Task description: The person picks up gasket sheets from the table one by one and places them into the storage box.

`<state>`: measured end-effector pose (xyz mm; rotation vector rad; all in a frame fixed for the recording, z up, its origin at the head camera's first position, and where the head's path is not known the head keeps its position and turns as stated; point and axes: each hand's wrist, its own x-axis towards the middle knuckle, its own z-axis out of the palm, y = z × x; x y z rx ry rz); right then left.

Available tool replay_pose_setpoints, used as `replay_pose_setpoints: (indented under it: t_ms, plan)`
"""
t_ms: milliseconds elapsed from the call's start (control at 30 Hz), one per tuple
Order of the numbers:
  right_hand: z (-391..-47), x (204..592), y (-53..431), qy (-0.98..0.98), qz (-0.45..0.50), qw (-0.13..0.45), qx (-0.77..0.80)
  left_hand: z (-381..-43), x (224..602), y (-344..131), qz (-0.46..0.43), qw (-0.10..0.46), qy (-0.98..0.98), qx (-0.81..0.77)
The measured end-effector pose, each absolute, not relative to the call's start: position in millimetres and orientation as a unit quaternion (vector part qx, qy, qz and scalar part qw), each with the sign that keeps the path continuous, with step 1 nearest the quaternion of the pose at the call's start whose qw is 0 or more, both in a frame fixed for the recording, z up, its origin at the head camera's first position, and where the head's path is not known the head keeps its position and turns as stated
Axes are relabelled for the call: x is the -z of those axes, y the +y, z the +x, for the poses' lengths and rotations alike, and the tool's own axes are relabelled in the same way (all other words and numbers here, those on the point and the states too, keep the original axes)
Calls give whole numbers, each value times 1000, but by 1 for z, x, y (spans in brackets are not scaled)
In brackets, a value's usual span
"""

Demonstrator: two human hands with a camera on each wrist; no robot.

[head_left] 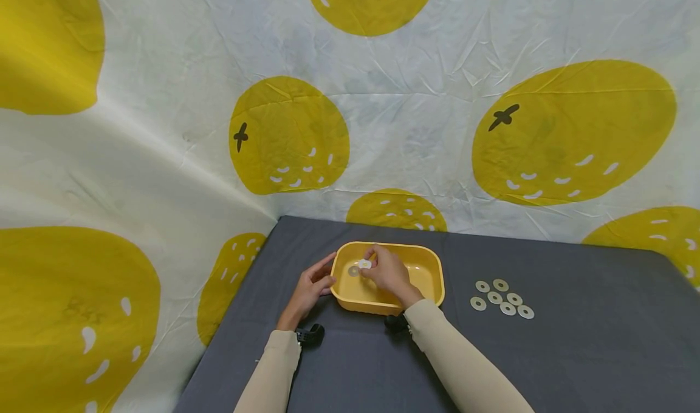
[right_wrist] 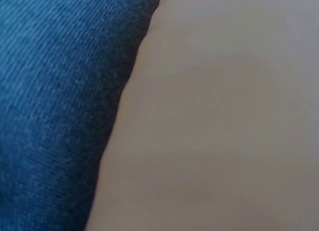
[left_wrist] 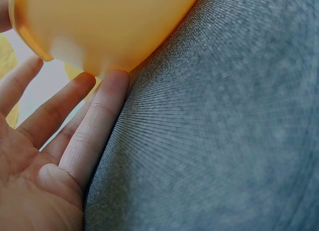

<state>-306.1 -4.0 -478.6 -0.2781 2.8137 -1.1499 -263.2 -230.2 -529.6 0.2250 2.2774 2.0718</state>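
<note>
A yellow plastic tray point(head_left: 361, 305) stands on the dark cloth. My left hand point(head_left: 309, 288) is at its left end, fingers spread and mostly straight; in the left wrist view several fingertips point(left_wrist: 113, 84) touch or nearly touch the tray's outer wall point(left_wrist: 109, 31). Over the tray's inside, my right hand point(head_left: 389, 271) pinches a bright flat washer point(head_left: 364, 263) between thumb and fingers. Another washer point(head_left: 353, 271) is just left of it, low in the tray. The right wrist view shows only a beige sleeve point(right_wrist: 209, 116) and dark cloth, so the grip is hidden there.
Several flat metal washers point(head_left: 494, 297) lie in a loose group on the dark tablecloth point(head_left: 590, 328), right of the tray. A white curtain point(head_left: 404, 133) printed with yellow fruit hangs behind the table and along its left side.
</note>
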Motion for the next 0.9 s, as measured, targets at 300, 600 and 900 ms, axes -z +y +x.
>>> replay_pose_setpoints:
  t_ms: [300,600,900]
  plan:
    - [-307,482,-4,924,-78,45,371,-262,528,-230,69,21,745,-663]
    - [-311,488,-4,927,-78,57,362,-261,528,-231,68,22,748,-660]
    - [-312,490,-3,930,-74,56,357,-262,530,-230,65,24,744,-665]
